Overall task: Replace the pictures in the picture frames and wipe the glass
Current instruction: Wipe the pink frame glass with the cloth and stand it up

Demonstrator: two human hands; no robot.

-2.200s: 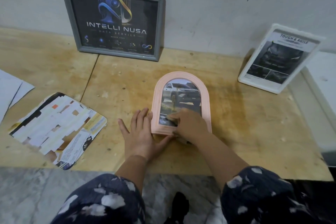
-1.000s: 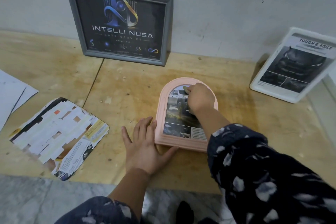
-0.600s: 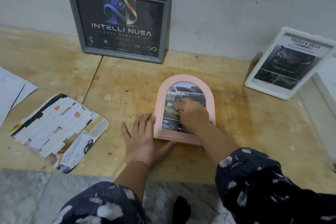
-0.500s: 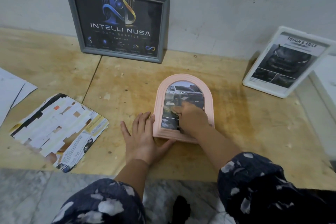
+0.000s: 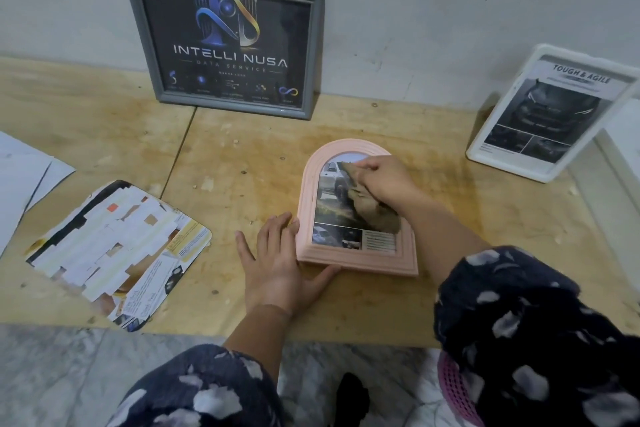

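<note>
A: Desk [image 5: 450,236] of pale, stained wood, and on it a pink arched frame [image 5: 356,262] lying flat, near the front edge, right of the middle. What are the hands doing?

B: The left hand [image 5: 277,267] lies flat on the desk at the frame's near left corner. Its fingers are straight and spread, their tips against the frame's left side, and the thumb runs along the bottom edge. It grips nothing.

A: And the right hand [image 5: 384,180]?

B: It is over the upper part of the glass, fingers curled round a brownish cloth [image 5: 372,210]. The cloth trails down over the car picture [image 5: 334,204] inside the frame, touching the glass.

A: What else stands there?

B: At the far side, leaning on the wall [image 5: 415,10], a grey frame [image 5: 313,55] holds a dark poster that reads "INTELLI NUSA". Far right, a white frame [image 5: 485,146] leans back too, headed "TOUGH & AGILE" over a dark car photo.

A: Anything on the left?

B: A cut-up magazine page [image 5: 114,253] lies flat, well apart from the pink frame, with white sheets of paper [image 5: 20,177] at the left edge beyond it.

A: And below the desk?

B: Marbled grey floor [image 5: 52,374], and the person's dark sleeves [image 5: 519,322] patterned with pale blotches.
</note>
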